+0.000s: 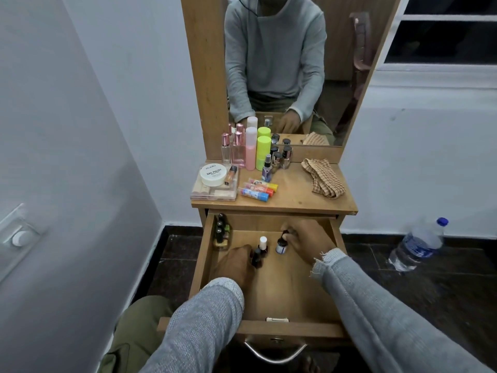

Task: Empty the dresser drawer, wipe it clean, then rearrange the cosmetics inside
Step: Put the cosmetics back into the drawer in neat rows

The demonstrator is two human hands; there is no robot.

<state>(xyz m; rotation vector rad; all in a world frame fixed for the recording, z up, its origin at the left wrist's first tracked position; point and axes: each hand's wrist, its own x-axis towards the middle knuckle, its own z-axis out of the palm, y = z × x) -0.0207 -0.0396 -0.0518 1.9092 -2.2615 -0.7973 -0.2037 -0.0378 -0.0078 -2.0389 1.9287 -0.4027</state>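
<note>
The wooden drawer [290,300] is pulled out below the dresser top. My left hand [236,261] grips a dark nail polish bottle [256,258] on the drawer floor, beside a white-capped bottle [263,244]. My right hand [306,238] pinches the black cap of a small silvery-blue nail polish bottle [281,246] standing in the drawer. Several dark-capped bottles [222,232] stand in the drawer's back left corner. On the dresser top are perfume bottles [234,150], pink and green tubes [256,152], small bottles [281,156], lip balms [258,189] and a nail polish remover tub [212,175] on a clear palette.
A checked brown cloth [324,177] lies crumpled on the right of the dresser top [295,197]. A mirror [282,71] rises behind. A plastic water bottle [419,243] stands on the dark floor to the right. White walls close in on the left.
</note>
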